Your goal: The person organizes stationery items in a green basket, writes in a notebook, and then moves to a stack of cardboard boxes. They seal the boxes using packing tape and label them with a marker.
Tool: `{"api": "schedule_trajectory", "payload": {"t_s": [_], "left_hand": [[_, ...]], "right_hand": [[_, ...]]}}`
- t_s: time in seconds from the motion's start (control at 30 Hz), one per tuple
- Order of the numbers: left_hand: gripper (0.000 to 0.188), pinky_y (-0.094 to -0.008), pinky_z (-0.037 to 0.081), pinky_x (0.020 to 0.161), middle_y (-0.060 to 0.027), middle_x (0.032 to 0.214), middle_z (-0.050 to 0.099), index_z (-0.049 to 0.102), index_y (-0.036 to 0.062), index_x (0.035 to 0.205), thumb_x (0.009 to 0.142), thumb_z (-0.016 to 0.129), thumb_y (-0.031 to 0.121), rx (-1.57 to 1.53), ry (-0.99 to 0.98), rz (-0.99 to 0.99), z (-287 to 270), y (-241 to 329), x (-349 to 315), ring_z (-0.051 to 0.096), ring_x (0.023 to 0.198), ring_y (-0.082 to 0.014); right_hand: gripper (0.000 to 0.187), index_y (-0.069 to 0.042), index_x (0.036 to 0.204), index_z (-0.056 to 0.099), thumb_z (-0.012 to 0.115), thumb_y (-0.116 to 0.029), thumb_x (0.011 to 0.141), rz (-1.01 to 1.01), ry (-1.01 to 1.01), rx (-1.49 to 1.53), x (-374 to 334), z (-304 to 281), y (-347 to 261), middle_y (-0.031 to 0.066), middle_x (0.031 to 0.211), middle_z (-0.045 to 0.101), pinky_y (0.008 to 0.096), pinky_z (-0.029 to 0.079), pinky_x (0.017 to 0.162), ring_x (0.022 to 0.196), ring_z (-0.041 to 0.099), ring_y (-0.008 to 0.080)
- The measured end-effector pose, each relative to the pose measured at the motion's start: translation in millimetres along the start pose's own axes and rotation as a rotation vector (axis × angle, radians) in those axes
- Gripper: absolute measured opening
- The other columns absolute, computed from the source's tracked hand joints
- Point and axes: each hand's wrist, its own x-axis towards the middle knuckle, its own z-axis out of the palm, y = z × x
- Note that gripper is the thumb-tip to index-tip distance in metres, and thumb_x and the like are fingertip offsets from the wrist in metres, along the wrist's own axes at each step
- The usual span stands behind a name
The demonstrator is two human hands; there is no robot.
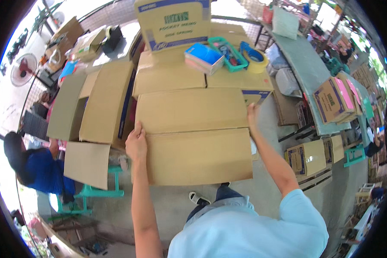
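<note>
A brown cardboard box (189,109) lies before me, and its near flap (198,159) spreads toward my body. My left hand (136,144) grips the left edge where that flap meets the box, with the thumb on top and the fingers mostly hidden underneath. At the right edge, a little farther from me, my right hand (253,115) is closed on the side of the same box. Behind it, other closed cartons (172,71) carry a stack of blue-topped small boxes (204,58), a green basket of small tools (228,54) and tape rolls (256,62).
An upright printed carton (174,26) stands at the back. Open cardboard boxes (103,103) are at the left, near a person in blue (47,170) by green stools (101,189). To the right are a long grey table (299,56) and cartons on a pallet (307,159).
</note>
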Motion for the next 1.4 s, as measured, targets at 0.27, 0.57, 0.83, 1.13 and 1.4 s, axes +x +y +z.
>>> {"api": "schedule_trajectory", "payload": {"t_s": [0.27, 0.57, 0.83, 1.13, 1.4], "left_hand": [[0.03, -0.0394, 0.048, 0.082, -0.0063, 0.107, 0.065, 0.062, 0.0286, 0.115, 0.087, 0.052, 0.033, 0.03, 0.05, -0.002, 6, -6, -4, 0.062, 0.096, -0.0298], [0.034, -0.0404, 0.049, 0.08, -0.0082, 0.105, 0.065, 0.062, 0.0248, 0.115, 0.085, 0.052, 0.036, 0.023, 0.114, 0.039, 9, -10, 4, 0.061, 0.094, -0.0325], [0.051, -0.0322, 0.049, 0.076, -0.0051, 0.12, 0.061, 0.057, 0.0219, 0.124, 0.076, 0.068, 0.034, -0.052, 0.01, 0.17, 13, -19, 5, 0.064, 0.083, -0.0188], [0.047, -0.0232, 0.045, 0.063, -0.0049, 0.123, 0.06, 0.061, 0.0176, 0.12, 0.074, 0.072, 0.02, -0.302, 0.027, 0.104, 22, -19, 16, 0.051, 0.062, -0.0076], [0.047, -0.0235, 0.046, 0.069, -0.0016, 0.123, 0.06, 0.06, 0.0175, 0.121, 0.075, 0.07, 0.024, -0.18, 0.039, 0.106, 9, -10, 10, 0.057, 0.069, -0.0077]], "right_hand": [[0.016, -0.01, 0.083, 0.066, 0.058, -0.021, 0.075, -1.75, -1.726, 0.024, -346, 103, -208, 0.0066, 0.093, 0.064, 0.042, 0.049, 0.077, 0.087, 0.061, 0.0258], [0.018, -0.013, 0.087, 0.067, 0.058, -0.026, 0.078, -1.972, -1.693, -0.149, -331, 227, -199, 0.0031, 0.093, 0.064, 0.046, 0.048, 0.077, 0.087, 0.061, 0.0256], [0.022, -0.019, 0.096, 0.068, 0.058, -0.032, 0.081, -1.785, -1.829, -0.005, -285, 189, -227, 0.0021, 0.096, 0.065, 0.0471, 0.048, 0.077, 0.091, 0.061, 0.0267], [0.07, -0.008, 0.138, 0.024, 0.051, -0.047, 0.087, 0.021, -0.306, -0.753, 195, 58, -150, 0.0207, 0.118, 0.057, 0.0415, 0.046, 0.088, 0.105, 0.057, 0.037], [0.064, -0.014, 0.145, 0.021, 0.048, -0.03, 0.09, -0.325, -0.562, -0.981, 272, 62, -62, 0.0277, 0.108, 0.059, 0.0473, 0.046, 0.085, 0.098, 0.059, 0.0424]]}}
